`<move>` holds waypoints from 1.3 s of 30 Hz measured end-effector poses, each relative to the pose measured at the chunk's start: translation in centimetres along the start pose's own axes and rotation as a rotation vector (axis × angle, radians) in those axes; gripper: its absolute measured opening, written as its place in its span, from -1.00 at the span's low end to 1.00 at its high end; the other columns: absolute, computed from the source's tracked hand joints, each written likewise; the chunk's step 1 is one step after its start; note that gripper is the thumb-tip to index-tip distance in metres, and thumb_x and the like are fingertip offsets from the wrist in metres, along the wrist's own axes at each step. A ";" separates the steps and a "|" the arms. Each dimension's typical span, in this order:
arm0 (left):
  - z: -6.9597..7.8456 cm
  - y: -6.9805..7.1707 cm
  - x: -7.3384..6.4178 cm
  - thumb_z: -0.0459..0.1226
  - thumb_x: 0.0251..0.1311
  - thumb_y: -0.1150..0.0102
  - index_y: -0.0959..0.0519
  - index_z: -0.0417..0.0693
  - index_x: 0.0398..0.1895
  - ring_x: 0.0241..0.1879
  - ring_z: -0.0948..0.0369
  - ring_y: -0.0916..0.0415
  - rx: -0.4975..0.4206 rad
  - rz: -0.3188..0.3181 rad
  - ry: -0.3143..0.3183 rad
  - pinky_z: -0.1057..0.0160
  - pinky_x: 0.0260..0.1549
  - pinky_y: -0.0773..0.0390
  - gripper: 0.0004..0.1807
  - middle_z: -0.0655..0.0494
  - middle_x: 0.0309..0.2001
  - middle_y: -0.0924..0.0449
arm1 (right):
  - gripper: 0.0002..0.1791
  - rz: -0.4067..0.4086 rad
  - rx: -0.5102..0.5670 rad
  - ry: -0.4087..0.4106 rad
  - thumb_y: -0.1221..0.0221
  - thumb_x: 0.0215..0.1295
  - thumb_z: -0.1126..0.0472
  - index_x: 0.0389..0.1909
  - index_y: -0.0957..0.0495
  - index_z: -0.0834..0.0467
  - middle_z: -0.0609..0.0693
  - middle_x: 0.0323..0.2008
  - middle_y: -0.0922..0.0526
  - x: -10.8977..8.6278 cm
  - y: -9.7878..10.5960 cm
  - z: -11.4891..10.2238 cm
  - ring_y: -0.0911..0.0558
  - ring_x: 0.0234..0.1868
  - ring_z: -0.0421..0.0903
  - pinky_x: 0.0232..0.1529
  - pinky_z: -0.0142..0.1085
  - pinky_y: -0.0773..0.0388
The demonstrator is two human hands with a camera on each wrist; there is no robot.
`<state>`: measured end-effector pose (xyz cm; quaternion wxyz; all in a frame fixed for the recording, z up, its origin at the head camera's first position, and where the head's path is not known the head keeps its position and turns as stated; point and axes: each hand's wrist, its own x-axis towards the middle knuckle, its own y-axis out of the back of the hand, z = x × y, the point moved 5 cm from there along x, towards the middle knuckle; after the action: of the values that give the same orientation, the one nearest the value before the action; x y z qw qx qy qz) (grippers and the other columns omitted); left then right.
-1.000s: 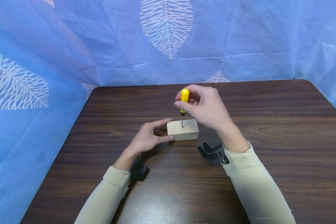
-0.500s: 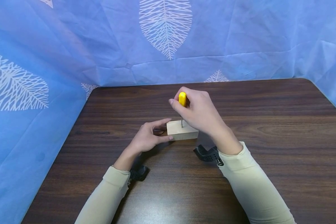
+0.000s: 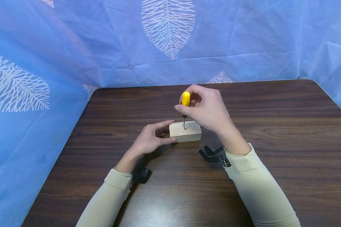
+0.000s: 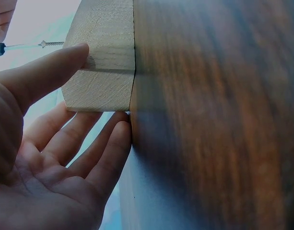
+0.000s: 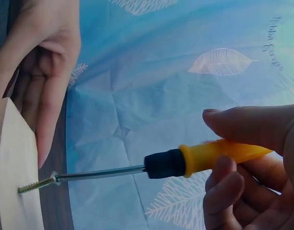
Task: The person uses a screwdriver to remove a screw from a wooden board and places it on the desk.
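Observation:
A pale wooden block [image 3: 187, 137] lies on the table, its left end held by my left hand [image 3: 149, 138]. In the left wrist view the thumb presses one side of the block and the fingers reach its end and far side. A screw [image 5: 37, 184] stands in the block's top face, much of its threaded shank still showing. My right hand [image 3: 211, 108] holds a yellow-handled screwdriver [image 3: 186, 99] upright above it, thumb and fingers about the handle. The right wrist view puts the screwdriver's tip at the screw head, shaft and screw nearly in line.
The dark wood-grain table [image 3: 272, 126] runs out to both sides. Blue cloth with white leaf prints [image 3: 116, 41] hangs behind it and at its sides. Black wrist-worn devices [image 3: 214, 154] jut from both sleeves, close above the table.
My right hand turned and dipped left half a second ago, then swung back up and right, the screwdriver staying over the screw. The left hand and the block have hardly moved.

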<state>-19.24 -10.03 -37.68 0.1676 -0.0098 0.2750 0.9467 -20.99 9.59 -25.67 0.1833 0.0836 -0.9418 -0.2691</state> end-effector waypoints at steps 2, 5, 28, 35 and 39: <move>0.0 0.0 0.0 -0.19 0.32 -0.53 -0.47 0.19 0.58 0.31 -0.04 -0.66 0.000 0.000 0.000 -0.13 0.30 -0.65 -0.23 -0.07 0.33 -0.69 | -0.89 -0.032 0.023 -0.007 -0.49 0.33 0.17 -0.21 -0.76 0.07 0.01 -0.31 -0.76 0.0 0.0 0.0 -0.58 -0.38 -0.02 -0.35 -0.37 -0.50; 0.0 0.0 0.0 -0.18 0.31 -0.53 -0.47 0.19 0.58 0.31 -0.03 -0.66 0.003 -0.001 0.000 -0.14 0.30 -0.65 -0.23 -0.05 0.34 -0.68 | -0.91 -0.087 0.033 -0.010 -0.41 0.39 0.23 -0.13 -0.79 0.06 0.00 -0.24 -0.80 0.0 -0.3 0.1 -0.60 -0.37 -0.01 -0.32 -0.36 -0.53; 0.1 -0.1 -0.3 -0.20 0.33 -0.51 -0.46 0.16 0.59 0.30 -0.03 -0.68 -0.012 -0.003 0.000 -0.09 0.26 -0.68 -0.24 -0.07 0.33 -0.69 | -0.88 -0.130 0.064 0.005 -0.32 0.49 0.21 -0.05 -0.67 0.12 0.06 -0.33 -0.80 -0.3 -1.0 -0.2 -0.79 -0.46 0.08 -0.56 -0.29 -0.48; 0.1 -0.1 -0.2 -0.20 0.32 -0.52 -0.46 0.17 0.59 0.30 -0.02 -0.68 -0.018 -0.008 -0.006 -0.10 0.27 -0.68 -0.23 -0.06 0.33 -0.69 | -0.86 -0.040 -0.068 0.110 -0.43 0.42 0.07 -0.12 -0.78 0.01 -0.09 -0.36 -0.72 -0.1 -0.6 -0.5 -0.59 -0.40 -0.11 -0.35 -0.33 -0.52; 0.1 0.0 -0.2 -0.19 0.32 -0.53 -0.47 0.17 0.58 0.31 -0.02 -0.67 -0.014 -0.001 -0.007 -0.12 0.31 -0.65 -0.23 -0.05 0.34 -0.69 | -0.77 -0.040 -0.060 0.124 -0.47 0.38 0.12 0.00 -0.80 0.04 -0.08 -0.22 -0.78 0.0 -0.4 -0.6 -0.64 -0.35 -0.11 -0.27 -0.34 -0.61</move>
<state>-19.07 -10.00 -37.57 0.1688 -0.0078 0.2677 0.9486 -20.71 8.99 -25.45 0.2384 0.1132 -0.9184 -0.2949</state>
